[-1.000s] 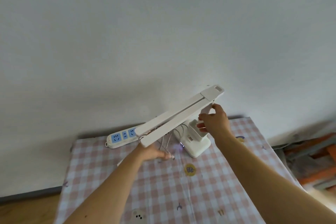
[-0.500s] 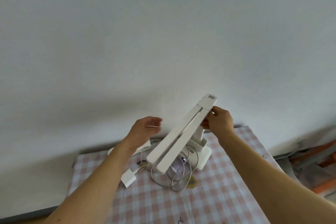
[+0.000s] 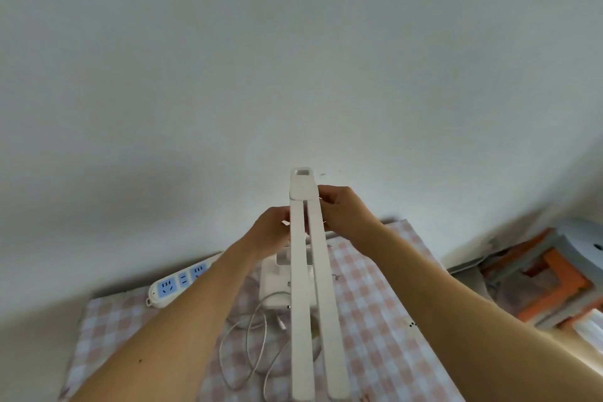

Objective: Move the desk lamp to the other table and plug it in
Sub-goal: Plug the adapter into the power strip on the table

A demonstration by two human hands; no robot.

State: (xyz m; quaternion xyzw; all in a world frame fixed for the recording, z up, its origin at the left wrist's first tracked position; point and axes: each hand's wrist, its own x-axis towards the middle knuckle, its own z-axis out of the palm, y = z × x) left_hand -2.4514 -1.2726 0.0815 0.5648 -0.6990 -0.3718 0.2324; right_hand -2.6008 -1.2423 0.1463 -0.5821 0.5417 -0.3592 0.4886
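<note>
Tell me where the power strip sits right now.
In the head view the power strip lies at the table's far left edge against the wall, partly hidden behind the left forearm, left of the desk lamp base and the loose cable.

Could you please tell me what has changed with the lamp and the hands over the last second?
The lamp head swung round from pointing left to pointing straight at the camera. The left hand came up off the table and now touches the head's left side, opposite the right hand, which kept its hold near the hinge. The lamp base, power strip and loose cable stayed put.
</note>
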